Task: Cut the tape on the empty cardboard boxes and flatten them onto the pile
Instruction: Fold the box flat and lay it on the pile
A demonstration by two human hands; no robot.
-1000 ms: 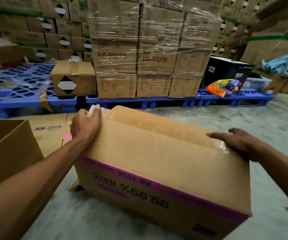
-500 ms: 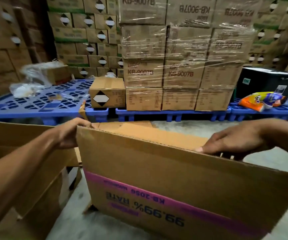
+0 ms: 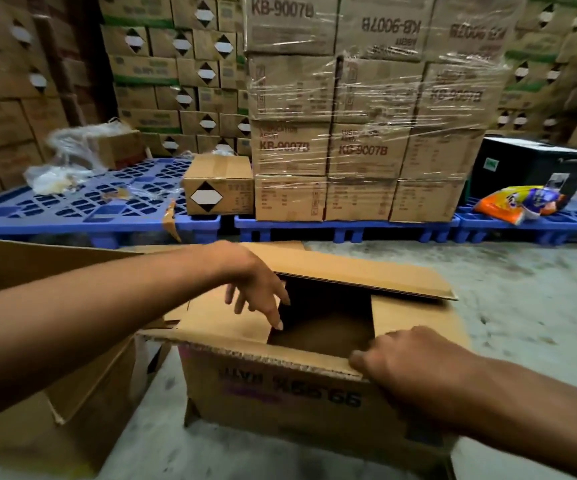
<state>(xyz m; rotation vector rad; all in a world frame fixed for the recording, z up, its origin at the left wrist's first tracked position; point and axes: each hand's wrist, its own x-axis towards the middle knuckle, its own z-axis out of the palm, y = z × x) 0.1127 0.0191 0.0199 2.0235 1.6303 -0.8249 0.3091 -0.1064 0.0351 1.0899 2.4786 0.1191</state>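
Right hand [image 3: 406, 363]: grip closed over near flap edge of the cardboard box [image 3: 290, 393]
Left hand [image 3: 249, 278]: grip open; fingers hang relaxed above the box opening
Cardboard box: on the floor [image 3: 522, 306]; top open
Beyond: blue pallets [image 3: 82, 206]; wrapped cartons [image 3: 366, 133]

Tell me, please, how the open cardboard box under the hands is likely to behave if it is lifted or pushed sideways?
The cardboard box probably lifts lightly: its dark inside shows nothing in it. It would likely skew rather than stay square, since its top flaps are loose and the far flap is free. The right hand grips the near edge; the left hand hangs open above.
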